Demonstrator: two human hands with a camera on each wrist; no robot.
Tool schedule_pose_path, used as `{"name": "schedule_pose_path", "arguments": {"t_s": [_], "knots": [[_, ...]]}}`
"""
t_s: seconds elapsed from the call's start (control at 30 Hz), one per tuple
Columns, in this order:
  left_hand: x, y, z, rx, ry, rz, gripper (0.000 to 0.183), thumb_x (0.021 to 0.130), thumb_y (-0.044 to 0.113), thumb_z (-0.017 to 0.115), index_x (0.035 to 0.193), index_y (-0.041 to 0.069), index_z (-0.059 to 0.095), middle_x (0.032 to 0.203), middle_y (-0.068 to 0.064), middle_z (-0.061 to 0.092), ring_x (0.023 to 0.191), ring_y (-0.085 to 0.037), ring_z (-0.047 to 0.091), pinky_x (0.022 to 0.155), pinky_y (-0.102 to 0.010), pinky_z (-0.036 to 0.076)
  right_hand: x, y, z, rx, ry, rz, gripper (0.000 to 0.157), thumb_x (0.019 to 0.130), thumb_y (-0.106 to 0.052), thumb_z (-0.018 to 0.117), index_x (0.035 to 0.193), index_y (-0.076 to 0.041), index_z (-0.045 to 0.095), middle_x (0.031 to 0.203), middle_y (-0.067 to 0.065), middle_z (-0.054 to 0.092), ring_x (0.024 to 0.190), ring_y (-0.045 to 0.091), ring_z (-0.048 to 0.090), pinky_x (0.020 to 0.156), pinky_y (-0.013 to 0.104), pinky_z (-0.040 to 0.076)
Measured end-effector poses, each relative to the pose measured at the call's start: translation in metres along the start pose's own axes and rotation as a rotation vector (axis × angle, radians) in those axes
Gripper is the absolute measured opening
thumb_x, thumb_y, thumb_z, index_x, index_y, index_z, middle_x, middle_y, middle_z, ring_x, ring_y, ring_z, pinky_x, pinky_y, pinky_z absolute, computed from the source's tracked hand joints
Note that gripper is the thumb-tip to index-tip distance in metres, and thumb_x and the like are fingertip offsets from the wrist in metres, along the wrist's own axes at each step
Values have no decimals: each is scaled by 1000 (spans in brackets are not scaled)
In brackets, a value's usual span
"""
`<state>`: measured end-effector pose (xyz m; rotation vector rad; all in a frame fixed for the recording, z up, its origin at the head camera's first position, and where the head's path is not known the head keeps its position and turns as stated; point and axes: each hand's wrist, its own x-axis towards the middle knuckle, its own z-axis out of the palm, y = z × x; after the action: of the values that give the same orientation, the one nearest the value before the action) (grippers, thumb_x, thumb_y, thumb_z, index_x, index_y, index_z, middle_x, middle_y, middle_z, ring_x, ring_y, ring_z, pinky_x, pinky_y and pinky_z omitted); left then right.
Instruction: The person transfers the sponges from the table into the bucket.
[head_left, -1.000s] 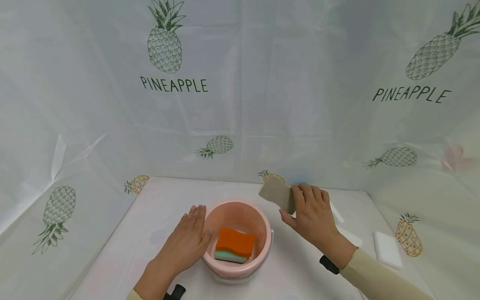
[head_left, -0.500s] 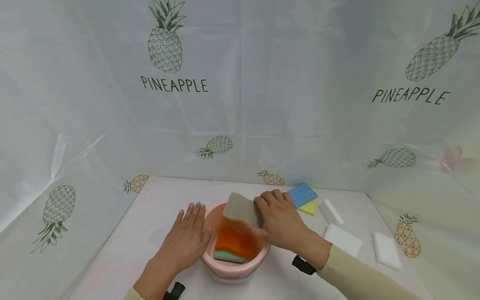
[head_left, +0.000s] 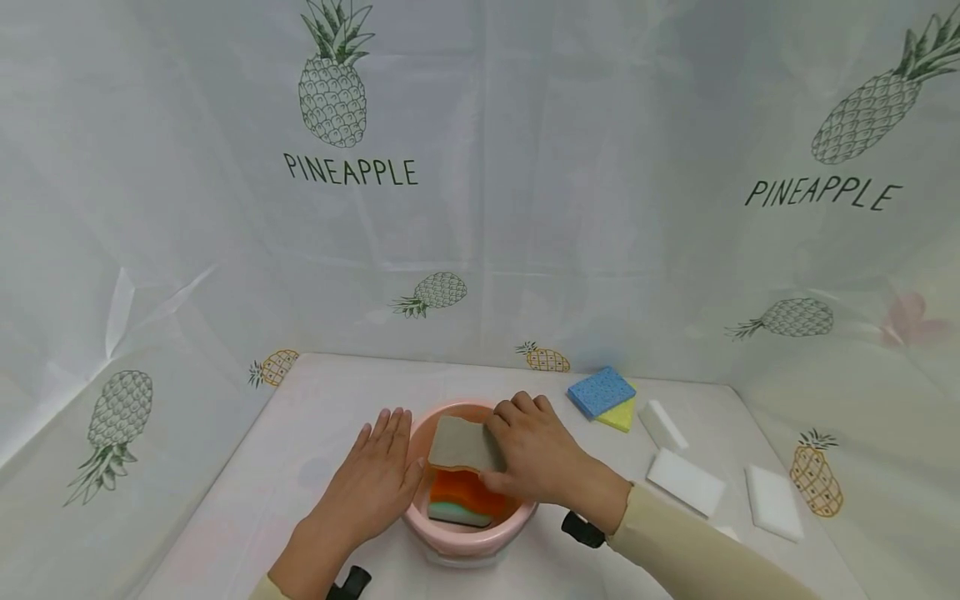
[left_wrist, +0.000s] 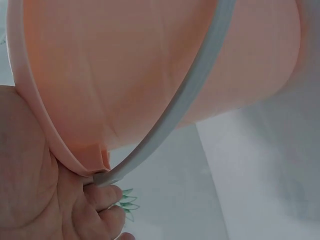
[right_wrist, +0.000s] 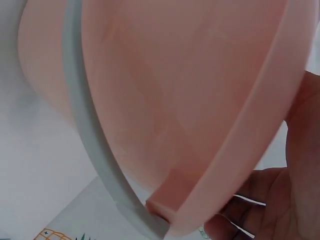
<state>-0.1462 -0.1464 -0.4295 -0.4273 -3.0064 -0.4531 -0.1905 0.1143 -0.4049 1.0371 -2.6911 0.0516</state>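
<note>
Pink bucket (head_left: 471, 543) — smooth, glossy plastic

Head view looks fwd/down from above; L/R wrist views share pink bucket (head_left: 471, 543) v. close.

Pale khaki sleeves (head_left: 693, 546), black wrist pieces (head_left: 582, 530), perhaps straps

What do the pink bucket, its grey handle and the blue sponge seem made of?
Pink bucket: likely plastic, smooth and satin, with a moulded-looking handle lug.
Grey handle: probably plastic too, matte and evenly coloured.
Blue sponge: perhaps cellulose, matte; its top looks speckled with pores.
</note>
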Motion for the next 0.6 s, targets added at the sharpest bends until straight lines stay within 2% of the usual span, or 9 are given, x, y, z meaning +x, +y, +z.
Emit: {"name": "schedule_pose_path", "arguments": {"t_s": [0.33,0.6], "knots": [[0,0,0,-25,8,0,71,109,36,53,161,-8,34,168,-26,35,159,-43,28,130,-61,23,5,-3,6,-27,-91,2,59,89,-62,71,124,-14,70,112,0,67,99,19,47,82,35,38],[-1,0,0,-33,7,0,70,109,35,52,161,-8,33,168,-25,35,159,-42,27,130,-60,23,7,-3,11,-51,-89,-14,63,89,-63,73,127,-13,69,115,1,67,101,20,48,82,35,39]]}}
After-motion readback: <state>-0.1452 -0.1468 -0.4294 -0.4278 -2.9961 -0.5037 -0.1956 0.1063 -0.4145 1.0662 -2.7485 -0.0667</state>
